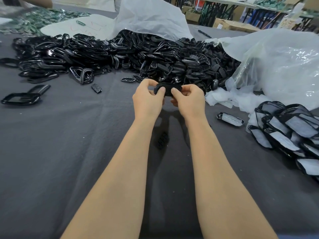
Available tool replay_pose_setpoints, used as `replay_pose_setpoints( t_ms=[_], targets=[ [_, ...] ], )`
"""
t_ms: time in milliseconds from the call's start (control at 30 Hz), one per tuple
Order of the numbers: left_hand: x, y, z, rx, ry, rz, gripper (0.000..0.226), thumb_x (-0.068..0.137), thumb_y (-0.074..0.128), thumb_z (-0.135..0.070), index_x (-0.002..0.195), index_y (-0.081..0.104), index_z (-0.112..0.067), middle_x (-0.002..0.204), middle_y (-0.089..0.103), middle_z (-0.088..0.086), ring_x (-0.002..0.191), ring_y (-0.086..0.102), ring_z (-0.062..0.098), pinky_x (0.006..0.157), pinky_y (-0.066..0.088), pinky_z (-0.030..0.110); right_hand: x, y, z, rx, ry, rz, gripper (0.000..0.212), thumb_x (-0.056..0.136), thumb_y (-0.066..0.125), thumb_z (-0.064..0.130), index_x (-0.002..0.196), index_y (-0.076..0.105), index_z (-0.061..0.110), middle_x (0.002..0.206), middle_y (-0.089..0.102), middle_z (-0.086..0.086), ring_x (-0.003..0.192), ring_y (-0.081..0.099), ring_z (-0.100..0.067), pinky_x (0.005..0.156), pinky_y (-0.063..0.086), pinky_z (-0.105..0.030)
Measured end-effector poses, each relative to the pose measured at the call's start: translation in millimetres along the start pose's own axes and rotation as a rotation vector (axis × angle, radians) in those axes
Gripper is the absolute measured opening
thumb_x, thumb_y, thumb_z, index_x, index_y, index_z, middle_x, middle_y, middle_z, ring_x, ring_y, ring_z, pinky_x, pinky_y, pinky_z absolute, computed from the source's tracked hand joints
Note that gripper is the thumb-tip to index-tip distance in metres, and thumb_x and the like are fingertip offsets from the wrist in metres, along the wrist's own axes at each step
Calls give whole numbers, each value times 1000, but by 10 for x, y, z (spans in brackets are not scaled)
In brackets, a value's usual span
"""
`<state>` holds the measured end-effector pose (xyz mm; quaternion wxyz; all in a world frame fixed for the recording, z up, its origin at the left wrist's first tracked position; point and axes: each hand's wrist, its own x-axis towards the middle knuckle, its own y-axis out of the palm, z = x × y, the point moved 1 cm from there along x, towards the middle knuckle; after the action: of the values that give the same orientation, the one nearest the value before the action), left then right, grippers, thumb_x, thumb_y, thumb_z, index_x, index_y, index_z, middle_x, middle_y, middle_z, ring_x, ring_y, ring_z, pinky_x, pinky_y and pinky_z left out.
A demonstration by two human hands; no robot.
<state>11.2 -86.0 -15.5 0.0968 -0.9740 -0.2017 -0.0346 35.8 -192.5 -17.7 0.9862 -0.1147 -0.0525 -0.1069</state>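
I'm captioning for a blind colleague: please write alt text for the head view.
The left hand and right hand pinch one black plastic part above a grey cloth-covered table. Behind it, a heap of black parts lies against clear plastic bags.

Glossy black plastic on matt grey cloth.

The held shell (168, 89) is smooth black plastic with a soft sheen. The frames (51, 54) heaped at the left are the glossiest, and their rims catch white highlights. The keypads (189, 61) piled beside them look duller, rubbery and matt. The tablecloth (77, 152) is grey woven cloth, matt, slightly fuzzy and specked with lint. The bag (279, 62) at the right is clear, crinkled, shiny film. The wrapped pieces (293, 128) carry a pale matt covering. The boxes (231, 25) behind are plain brown cardboard.
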Motion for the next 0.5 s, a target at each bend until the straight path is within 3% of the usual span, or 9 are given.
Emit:
replay_pose_setpoints(
  t_ms=[67, 133, 267, 333, 400, 500],
  targets=[
    [4, -2, 3, -73, -58, 5, 19, 91, 62, -17, 83, 50, -30, 75, 67, 1, 66, 67, 11, 66, 51, 25, -4, -9, 3, 23, 6, 7, 15, 88, 65, 12, 81, 53, 18, 80, 63, -3, 54, 62, -2, 60, 53, -21],
    [11, 7, 4, -53, -49, 6, 18, 92, 62, -17, 84, 50, -29, 79, 69, 4, 71, 67, 13, 68, 51, 25, -24, -10, 15, -11, -11, 3, 10, 88, 65, 16, 84, 55, 16, 82, 65, -4, 62, 64, -8, 65, 54, -24],
    [19, 2, -1, -72, -29, -11, 24, 93, 59, -16, 81, 47, -33, 71, 65, -1, 65, 63, 10, 58, 47, 14, -12, -129, 39, -424, -142, -156, 24, 94, 54, 29, 99, 67, 10, 97, 66, -5, 97, 60, -21, 79, 43, -28],
    [20, -14, -3, -131, -51, -35, 24, 94, 58, -14, 82, 48, -31, 65, 61, -6, 56, 59, 4, 50, 45, 9, 24, -251, 10, -658, -68, -221, 31, 97, 47, 29, 114, 64, 11, 120, 61, -12, 115, 51, -30, 94, 40, -33],
    [33, -24, 2, -166, -55, -62, 23, 95, 58, -13, 83, 48, -30, 63, 59, -7, 55, 57, 4, 52, 48, 11, 44, -342, -38, -842, 94, -177, 34, 97, 44, 27, 127, 57, 14, 137, 47, -15, 127, 41, -35, 108, 32, -41],
    [49, -29, 4, -191, -56, -106, 22, 95, 57, -14, 85, 48, -31, 66, 59, -6, 58, 58, 5, 62, 53, 20, 44, -373, -66, -895, 154, -132, 34, 97, 44, 21, 128, 54, 10, 138, 44, -15, 127, 41, -36, 107, 35, -42]
  ],
)
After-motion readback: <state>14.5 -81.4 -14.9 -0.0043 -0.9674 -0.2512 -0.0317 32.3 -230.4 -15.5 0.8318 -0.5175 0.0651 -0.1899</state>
